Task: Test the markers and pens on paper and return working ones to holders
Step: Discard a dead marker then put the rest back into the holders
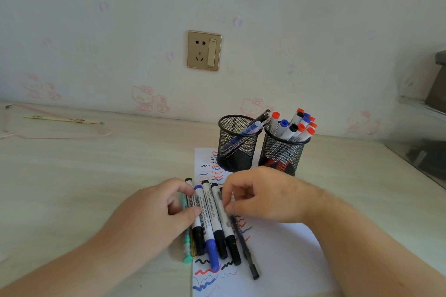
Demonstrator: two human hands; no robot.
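Two hands meet over a row of whiteboard markers (212,222) lying side by side on a pale wood-grain surface (96,176). The left hand (154,214) curls thumb and fingers around the leftmost barrels; the right hand (263,194) bends its fingers and pinches the rightmost white marker from above. The markers are smooth white cylinders with black or blue caps. A slim black pen (245,248) lies just right of them, a mint-green pen (187,246) just left.

Beneath and to the right of the hands lies a white paper sheet (277,260) scrawled with red, blue and black squiggles. Beyond the right hand stand two black wire-mesh holders, touching each other: the left holder (237,143) with a few blue pens, the right holder (283,152) crowded with red-, blue- and black-capped markers. A gold wall socket (204,50) sits well beyond on cartoon-cat wallpaper.
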